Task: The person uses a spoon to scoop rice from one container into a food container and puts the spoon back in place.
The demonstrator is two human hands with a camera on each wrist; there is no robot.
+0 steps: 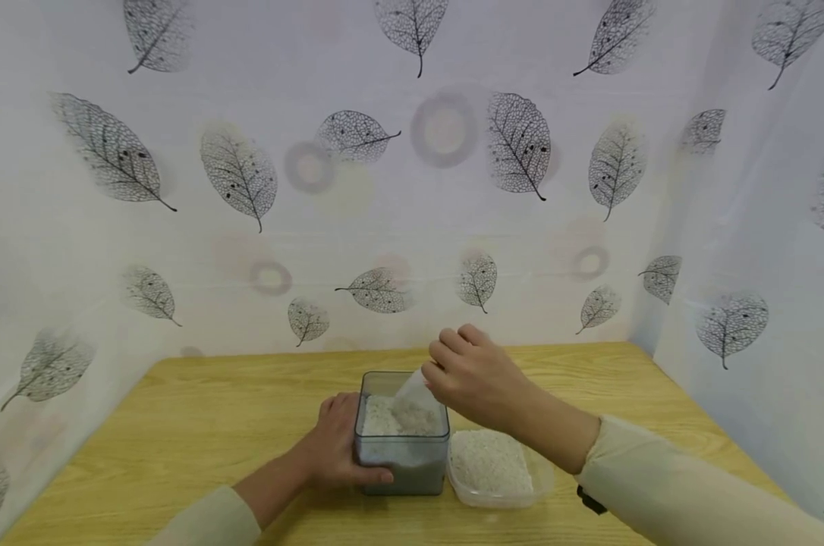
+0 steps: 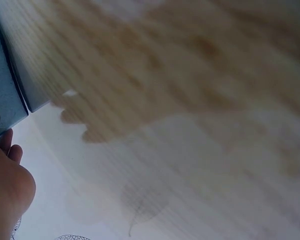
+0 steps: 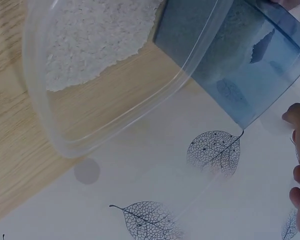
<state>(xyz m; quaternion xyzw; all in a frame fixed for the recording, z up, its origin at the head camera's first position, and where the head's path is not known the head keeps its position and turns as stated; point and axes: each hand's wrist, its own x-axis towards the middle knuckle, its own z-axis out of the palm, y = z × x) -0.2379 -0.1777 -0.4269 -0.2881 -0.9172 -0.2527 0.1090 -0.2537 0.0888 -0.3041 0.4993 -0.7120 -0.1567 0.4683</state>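
A clear blue-grey square container [image 1: 405,474] holding white rice stands on the table. My left hand [image 1: 333,444] grips its left side, with the thumb across the front wall and the fingers along the side. Above the container's right edge, my right hand [image 1: 476,379] holds a whitish translucent scoop [image 1: 415,390], its lower end down at the rice [image 1: 382,417] inside. Close on the right sits a clear plastic tub [image 3: 65,149] with more rice [image 1: 490,462] piled toward its left. In the left wrist view only part of the left hand [image 2: 12,185] shows beside the container.
Beneath everything is a light wood-grain table [image 1: 214,425]. A pale curtain [image 1: 412,220] printed with leaves rises behind and on both sides. A dark band [image 1: 592,500] shows below the right sleeve.
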